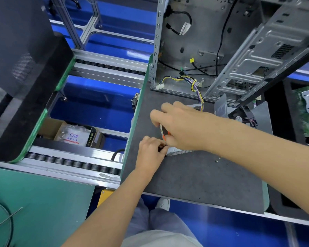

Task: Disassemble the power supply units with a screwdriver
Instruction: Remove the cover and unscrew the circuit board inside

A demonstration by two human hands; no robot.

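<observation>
Head view: a screwdriver with an orange collar is gripped in the right hand, its tip set at the near-left corner of the power supply unit lying on the grey mat, largely hidden beneath that forearm. The left hand's fingertips are pinched at the tip, apparently on a screw, though this is too small to confirm. A screw-removal step is judged to be in hand; next, the freed screw must be lifted away and the tip reseated.

The grey mat lies bare toward six o'clock. At twelve the open computer chassis and its wire bundle block passage; loose screws lie at four.
</observation>
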